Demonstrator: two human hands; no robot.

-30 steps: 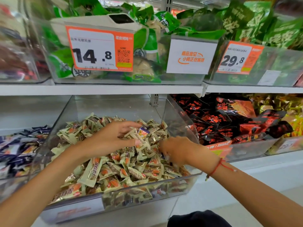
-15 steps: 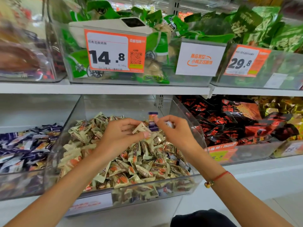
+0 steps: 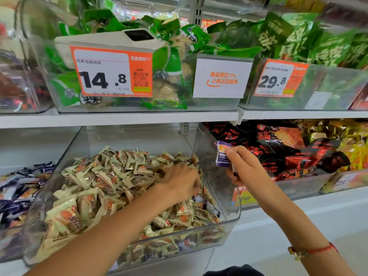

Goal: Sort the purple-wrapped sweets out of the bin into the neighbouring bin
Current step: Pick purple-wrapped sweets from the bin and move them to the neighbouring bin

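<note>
Two bare forearms reach in from the bottom edge toward a clear plastic bin [image 3: 229,216] on the lower shelf. Nearest on the right, a red string bracelet [image 3: 312,250] circles the wrist. The left hand [image 3: 180,185] lies palm down on the heap of cream-wrapped sweets [image 3: 103,188] that fills the bin, its fingers curled down into the pile at the right side; whether they hold anything there I cannot tell. Just below that hand, against the bin's right wall, a few purple-and-white wrappers [image 3: 201,200] show among the cream ones.

The right hand [image 3: 246,166] is raised above the bin's right wall, its thumb and fingers pinching a purple-wrapped sweet [image 3: 222,155] that stands upright, clear of the pile. A second small wrapper seems to be tucked lower in the same fingers, too blurred to make out.

To the left, the neighbouring bin [image 3: 12,234] holds dark purple-wrapped sweets [image 3: 18,194]. To the right sits a bin of black-and-red packets [image 3: 278,148], with yellow packets [image 3: 356,154] farther right.

On the upper shelf [image 3: 119,117], clear bins hold green packets [image 3: 298,40]. An orange price tag reading 14.8 [image 3: 111,72], a white sign with orange writing [image 3: 222,77] and another orange tag reading 29.8 [image 3: 278,78] hang on their fronts.
</note>
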